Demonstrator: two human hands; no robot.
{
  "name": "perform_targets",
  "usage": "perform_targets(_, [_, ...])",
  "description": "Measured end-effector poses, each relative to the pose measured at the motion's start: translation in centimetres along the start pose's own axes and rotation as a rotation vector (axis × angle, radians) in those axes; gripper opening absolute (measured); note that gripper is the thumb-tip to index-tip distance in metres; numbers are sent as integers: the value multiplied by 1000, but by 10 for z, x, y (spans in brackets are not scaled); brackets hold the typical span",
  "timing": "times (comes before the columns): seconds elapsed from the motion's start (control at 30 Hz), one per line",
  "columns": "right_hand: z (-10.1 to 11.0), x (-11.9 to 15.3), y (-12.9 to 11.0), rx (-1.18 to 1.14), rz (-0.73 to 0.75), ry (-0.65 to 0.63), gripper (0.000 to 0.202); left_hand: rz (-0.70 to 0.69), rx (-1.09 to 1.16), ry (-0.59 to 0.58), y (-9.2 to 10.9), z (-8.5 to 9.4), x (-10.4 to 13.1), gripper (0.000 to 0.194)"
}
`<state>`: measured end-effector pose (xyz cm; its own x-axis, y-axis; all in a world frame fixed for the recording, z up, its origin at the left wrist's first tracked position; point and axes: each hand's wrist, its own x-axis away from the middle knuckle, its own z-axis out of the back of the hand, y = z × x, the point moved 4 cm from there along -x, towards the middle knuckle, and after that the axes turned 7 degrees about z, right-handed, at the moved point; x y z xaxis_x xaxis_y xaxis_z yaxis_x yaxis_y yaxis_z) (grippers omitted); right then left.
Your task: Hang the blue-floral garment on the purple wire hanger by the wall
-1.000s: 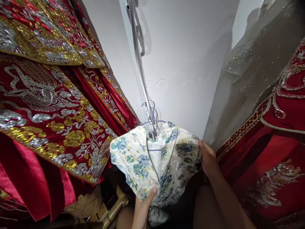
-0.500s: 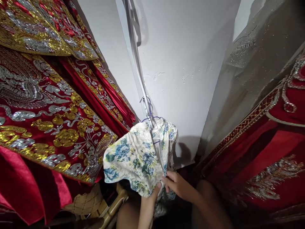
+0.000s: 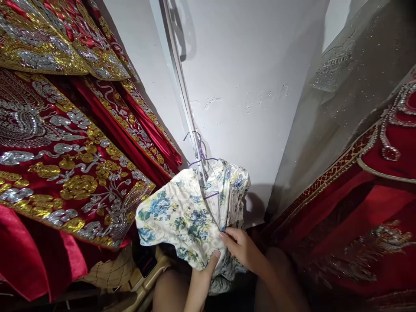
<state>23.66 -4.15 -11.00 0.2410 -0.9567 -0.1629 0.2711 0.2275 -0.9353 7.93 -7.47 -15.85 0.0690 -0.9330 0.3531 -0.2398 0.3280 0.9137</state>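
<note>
A white garment with blue, green and yellow flowers [image 3: 182, 216] hangs on a purple hanger [image 3: 195, 163] in the middle of the view. Its neckline forms a V, and a loop of the hanger shows inside the collar. My left hand [image 3: 208, 271] grips the lower front from below, thumb on top and the other fingers hidden behind the cloth. Just to its right, my right hand [image 3: 238, 247] pinches the front edge near the bottom of the V. Part of the garment's lower cloth falls in shadow below my hands.
A metal pole [image 3: 178, 78] runs down a white wall [image 3: 240, 56] to the hanger. On the left hang red garments with gold and silver embroidery [image 3: 81, 186]. A red beaded garment [image 3: 373, 203] and sheer sparkly fabric [image 3: 344, 95] hang on the right. A tan chair-like frame [image 3: 149, 281] stands low left.
The garment's right shoulder side has spread a little to the right. My right hand has risen slightly along the front edge, while my left hand keeps its hold. The view has shifted slightly.
</note>
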Motion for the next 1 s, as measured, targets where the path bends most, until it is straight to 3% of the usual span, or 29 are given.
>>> perform_targets(0.1, [-4,-4,-2,25,7,9,45,-15,3,31,2,5,-3,62])
perform_targets(0.2, [-13,-3,-1,-152,-27,-8,42,-65,11,213,5,28,-10,58])
perform_targets(0.3, [-20,1,4,-354,-73,49,39,-337,-34,609,11,47,-4,63])
perform_targets(0.37, [-26,4,6,-448,-99,76,37,-599,-153,736,13,37,8,68])
perform_targets(0.43, [-32,7,5,-492,-119,66,35,-732,-300,601,10,11,14,63])
perform_targets(0.53, [-38,8,-1,-464,-129,16,29,-622,-360,260,3,-22,8,39])
perform_targets(0.6, [-37,5,-5,-447,-139,-32,27,-574,-357,144,5,-30,2,19])
perform_targets(0.63, [-34,2,-7,-457,-150,-46,28,-590,-369,115,9,-30,-1,10])
perform_targets(0.77, [-3,-36,-24,-575,-166,57,33,-704,-477,52,21,-26,-10,23])
perform_targets(0.9, [35,-93,-71,-639,-59,145,30,-719,-574,31,15,-27,-17,24])
perform_targets(1.0, [50,-116,-105,-679,-2,212,31,-708,-649,-18,15,-27,-22,22])
